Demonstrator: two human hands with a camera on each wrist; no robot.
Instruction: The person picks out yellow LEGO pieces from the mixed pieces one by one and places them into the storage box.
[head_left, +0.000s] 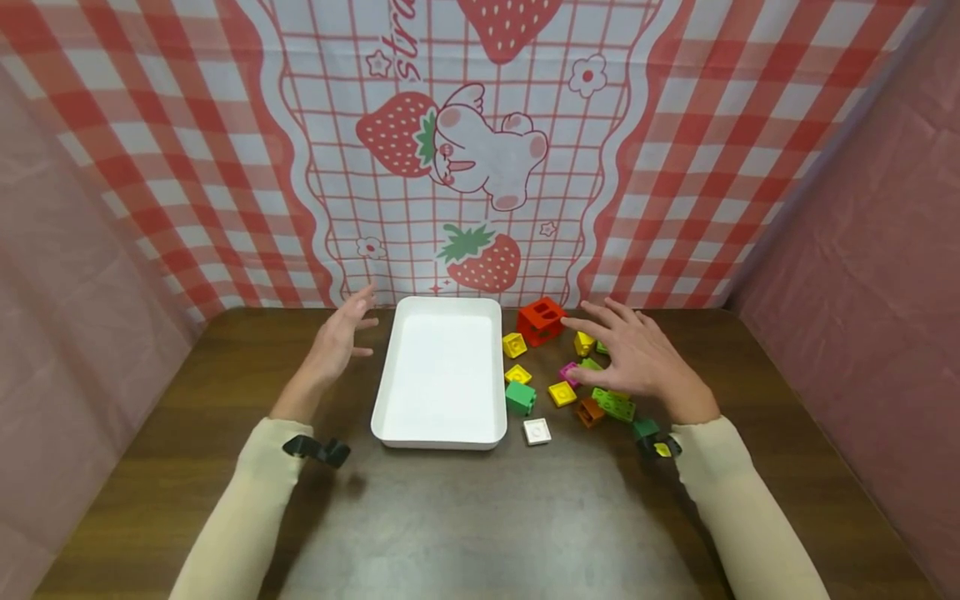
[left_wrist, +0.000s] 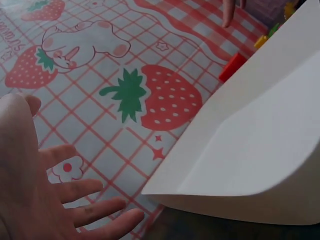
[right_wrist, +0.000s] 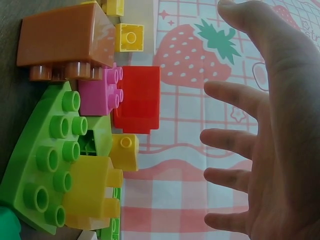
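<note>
My left hand (head_left: 337, 343), fingers spread and holding nothing, hovers just left of a white tray (head_left: 448, 442). In the left wrist view its fingers (left_wrist: 82, 190) point toward the tray's near corner. Over a group of toy building bricks to the tray's right, my right hand (head_left: 633, 350) is spread with nothing in its grasp. Below it lie a lime green brick (right_wrist: 47, 155), a brown brick (right_wrist: 62, 37), a magenta brick (right_wrist: 97, 97) and a yellow brick (right_wrist: 87, 192). A red brick with openings (head_left: 540, 322) stands by the fingertips.
Beside the tray's right edge are a green brick (head_left: 520, 397), several small yellow bricks (head_left: 562, 393) and a white square brick (head_left: 537, 432). A dark green brick (head_left: 645, 428) lies near the right wrist. Behind the wooden table (head_left: 465, 525) hangs a strawberry-print cloth (head_left: 480, 258).
</note>
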